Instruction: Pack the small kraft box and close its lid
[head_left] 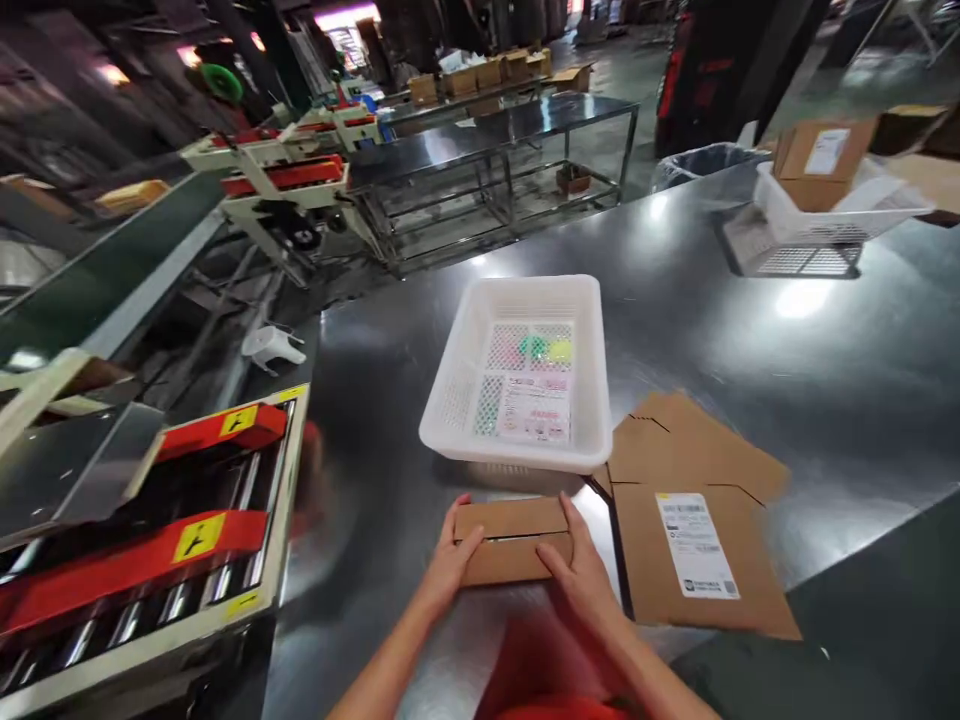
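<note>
A small brown cardboard box is between my two hands near the front of the metal table. Its top flaps meet along a thin dark seam. My left hand grips the left end and my right hand the right end, thumbs on top. Just beyond stands a white plastic basket. In it lie a printed paper sheet and a few small pink, green and yellow items, too small to name. To the right of my right hand lies a flattened cardboard box with a white label.
On the left runs a roller conveyor machine with red side guides. At the table's far right, a white basket holds a labelled carton. A lined bin stands behind the table. A white stool is on the floor.
</note>
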